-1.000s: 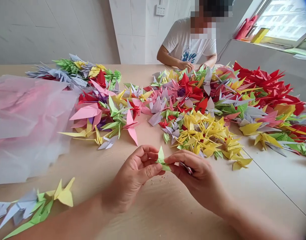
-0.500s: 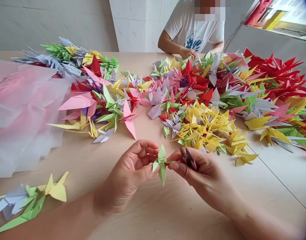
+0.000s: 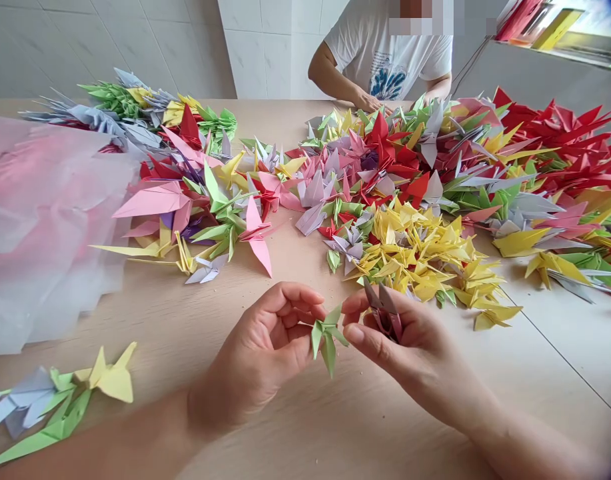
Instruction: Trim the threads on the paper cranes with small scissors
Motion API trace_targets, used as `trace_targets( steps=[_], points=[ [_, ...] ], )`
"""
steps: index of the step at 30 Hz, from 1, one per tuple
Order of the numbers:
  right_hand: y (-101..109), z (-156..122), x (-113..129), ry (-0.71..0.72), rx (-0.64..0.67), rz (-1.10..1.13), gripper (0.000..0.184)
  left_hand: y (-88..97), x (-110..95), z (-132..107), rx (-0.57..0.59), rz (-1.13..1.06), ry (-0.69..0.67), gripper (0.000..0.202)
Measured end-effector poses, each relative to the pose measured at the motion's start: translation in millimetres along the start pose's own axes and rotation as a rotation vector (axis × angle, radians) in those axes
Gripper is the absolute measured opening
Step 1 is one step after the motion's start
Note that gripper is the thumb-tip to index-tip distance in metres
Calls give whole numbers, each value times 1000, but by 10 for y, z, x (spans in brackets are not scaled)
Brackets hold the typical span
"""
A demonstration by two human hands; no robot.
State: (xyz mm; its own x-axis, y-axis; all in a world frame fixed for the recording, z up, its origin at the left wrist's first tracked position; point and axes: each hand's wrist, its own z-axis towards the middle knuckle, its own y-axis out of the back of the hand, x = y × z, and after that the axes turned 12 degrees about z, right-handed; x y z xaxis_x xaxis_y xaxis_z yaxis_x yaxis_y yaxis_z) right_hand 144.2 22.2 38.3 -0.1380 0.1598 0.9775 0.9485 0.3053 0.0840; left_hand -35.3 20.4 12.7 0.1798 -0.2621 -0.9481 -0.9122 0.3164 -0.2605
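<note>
A green folded-paper crane [image 3: 328,340] hangs between the two hands, above the bare wood-grain counter [image 3: 295,427], its crisp, thin wings and sharp tail pointing down and outward. The left hand [image 3: 258,360] is turned up with its fingers [image 3: 298,297] curled loosely inward, their tips at the crane's edge; I cannot tell whether they grip it. The right hand [image 3: 405,347] bends inward, its fingers pinching a small mauve paper crane [image 3: 384,308], and its forefinger sits just beside the green one. Beyond the hands lies a spread of sharply creased paper cranes [image 3: 410,257] in yellow, red, pink, lilac and green. Crinkled, translucent pink-tinted plastic sheeting [image 3: 50,233] lies to the left. Across the counter, a co-worker's hand [image 3: 368,101] rests at the far edge of the cranes.
</note>
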Motion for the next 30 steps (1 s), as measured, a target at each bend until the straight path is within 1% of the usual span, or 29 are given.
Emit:
trace_targets(
  steps=[4, 7, 10, 12, 15, 18, 21, 27, 30],
  points=[
    [-19, 19, -28, 28, -27, -45, 18, 0, 19, -35, 52, 64, -12, 23],
    [-34, 23, -41, 49, -43, -45, 19, -11, 25, -51, 68, 120, 30, 27],
    [-36, 17, -40, 28, -66, -9, 18, -31, 27, -40, 38, 153, 67, 28],
    [-31, 14, -37, 3, -59, 13, 19, -41, 24, -20, -13, 162, 47, 23],
    [-19, 23, -50, -49, -4, 137, 21, -40, 10, 10, -55, 128, 15, 16],
    [-7, 45, -88, -99, 37, 372, 25, -25, -5, 25, -42, 60, 56, 15],
    [-6, 61, -115, -138, 27, 545, 29, -10, -17, 26, -31, 5, 104, 17],
    [-10, 89, -106, -225, 29, 662, 26, 6, -31, 12, -17, 13, 113, 17],
    [-5, 102, -111, -235, 18, 692, 22, 8, -33, 5, -5, 26, 97, 16]
  ],
)
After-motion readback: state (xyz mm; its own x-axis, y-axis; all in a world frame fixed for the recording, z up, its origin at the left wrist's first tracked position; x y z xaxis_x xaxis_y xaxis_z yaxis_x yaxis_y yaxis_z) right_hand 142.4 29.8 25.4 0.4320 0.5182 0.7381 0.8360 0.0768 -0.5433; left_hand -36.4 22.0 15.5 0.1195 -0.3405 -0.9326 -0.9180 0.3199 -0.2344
